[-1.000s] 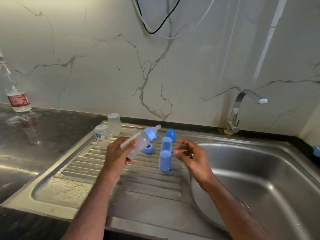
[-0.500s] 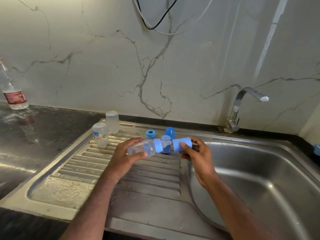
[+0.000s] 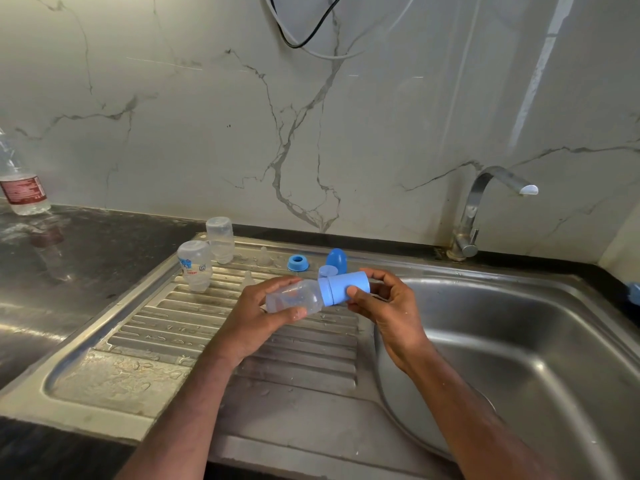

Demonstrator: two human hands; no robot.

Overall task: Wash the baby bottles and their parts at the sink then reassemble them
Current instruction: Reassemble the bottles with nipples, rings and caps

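Observation:
My left hand (image 3: pixel 258 315) grips a clear baby bottle (image 3: pixel 294 299) lying sideways above the drainboard. Its blue cap (image 3: pixel 346 287) sits over the neck, and my right hand (image 3: pixel 388 303) holds that cap with fingers and thumb. Two more clear bottles (image 3: pixel 195 268) (image 3: pixel 220 239) stand upside down at the back left of the drainboard. A blue screw ring (image 3: pixel 298 263), another blue cap (image 3: pixel 336 260) and a clear teat (image 3: pixel 264 256) lie along the back edge. A second clear teat (image 3: pixel 248 277) stands just behind my left hand.
The steel drainboard (image 3: pixel 166 327) is wet and ribbed. The sink basin (image 3: pixel 519 341) lies to the right under a chrome tap (image 3: pixel 485 206). A plastic water bottle (image 3: pixel 20 192) stands far left on the dark counter (image 3: pixel 86 251). Cables (image 3: pixel 311 43) hang on the marble wall.
My right hand picked up a blue cap from the drainboard and has pushed it onto the neck of the bottle in my left hand; the bottle now lies level.

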